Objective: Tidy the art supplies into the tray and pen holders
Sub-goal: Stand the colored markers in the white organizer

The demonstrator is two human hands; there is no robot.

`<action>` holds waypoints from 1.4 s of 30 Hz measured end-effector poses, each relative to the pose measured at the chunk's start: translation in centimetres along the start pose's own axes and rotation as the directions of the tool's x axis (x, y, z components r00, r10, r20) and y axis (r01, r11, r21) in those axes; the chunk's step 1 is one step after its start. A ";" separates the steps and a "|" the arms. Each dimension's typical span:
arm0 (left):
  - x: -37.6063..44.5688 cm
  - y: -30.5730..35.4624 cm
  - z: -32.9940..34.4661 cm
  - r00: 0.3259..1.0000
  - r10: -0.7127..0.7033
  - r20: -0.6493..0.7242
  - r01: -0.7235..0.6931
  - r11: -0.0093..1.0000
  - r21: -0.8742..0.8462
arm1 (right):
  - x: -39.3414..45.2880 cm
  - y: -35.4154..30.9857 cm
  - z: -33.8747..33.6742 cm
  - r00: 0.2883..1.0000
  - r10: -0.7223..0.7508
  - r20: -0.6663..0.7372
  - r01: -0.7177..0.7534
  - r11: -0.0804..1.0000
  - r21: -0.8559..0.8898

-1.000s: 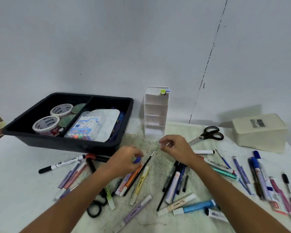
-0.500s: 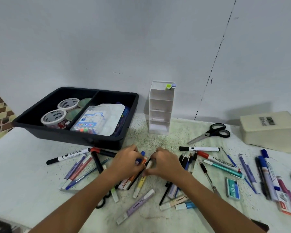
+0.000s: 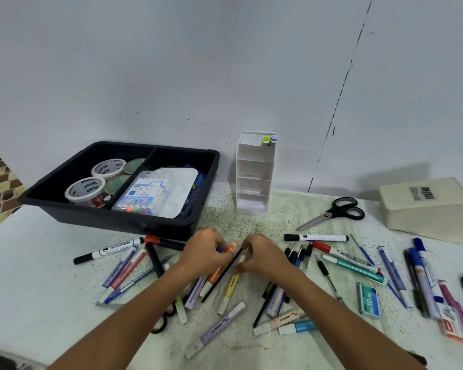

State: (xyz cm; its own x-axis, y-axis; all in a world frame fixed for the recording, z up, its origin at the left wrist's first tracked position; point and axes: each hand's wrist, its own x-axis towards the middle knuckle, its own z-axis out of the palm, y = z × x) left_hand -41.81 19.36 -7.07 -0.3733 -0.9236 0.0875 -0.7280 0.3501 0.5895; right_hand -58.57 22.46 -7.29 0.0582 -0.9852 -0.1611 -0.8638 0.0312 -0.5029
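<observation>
Far left: black tray (image 3: 64, 201) on the table (image 3: 24, 276), two tape rolls (image 3: 85, 188) in its left bay, a color-pen pack (image 3: 145, 194) in the right bay. Near of the tray: black-capped marker (image 3: 106, 249) and a loose fan of pens (image 3: 123, 273). Centre: left hand (image 3: 203, 253) has fingers curled onto a bunch of markers, orange marker (image 3: 219, 268) on top; exact grip is hidden by the knuckles. Right hand (image 3: 262, 259) sits just beside it, thumb and fingers pinching a thin black stick (image 3: 222, 275) near its far end; the stick runs diagonally down-left across the bunch. Yellow marker (image 3: 229, 292) and lilac marker (image 3: 215, 329) lie near of the hands. White tiered pen holder (image 3: 253, 182) stands far centre by the wall, two markers in its top slot. Right of it: scissors (image 3: 334, 212), white marker (image 3: 316, 237), teal pen (image 3: 356, 268), lead case (image 3: 368, 300), cream box (image 3: 425, 209) far right, more pens (image 3: 422, 279) at the right edge.
</observation>
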 end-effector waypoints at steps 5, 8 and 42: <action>0.6 0.1 -0.4 0.999 -0.047 -0.022 0.045 0.995 -0.085 | -0.4 -0.2 0.3 1.000 -0.013 0.008 0.014 0.996 -0.092; 0.8 -0.1 -0.5 0.996 -0.082 -0.020 0.079 0.987 -0.141 | -0.5 -0.1 0.4 1.000 -0.007 0.018 0.008 0.999 -0.044; 12.7 10.2 -15.0 0.872 0.395 -0.289 -0.460 0.863 -0.208 | 4.3 -6.1 -19.1 0.638 -0.249 -0.729 0.542 0.818 0.194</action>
State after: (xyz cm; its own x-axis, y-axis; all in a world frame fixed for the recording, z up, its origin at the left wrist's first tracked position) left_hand -45.38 8.91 12.10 -0.4469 -0.7124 0.5410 -0.3369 0.6943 0.6360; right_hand -62.61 14.82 11.25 -0.1126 -0.7588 0.6415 -0.5775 -0.4753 -0.6637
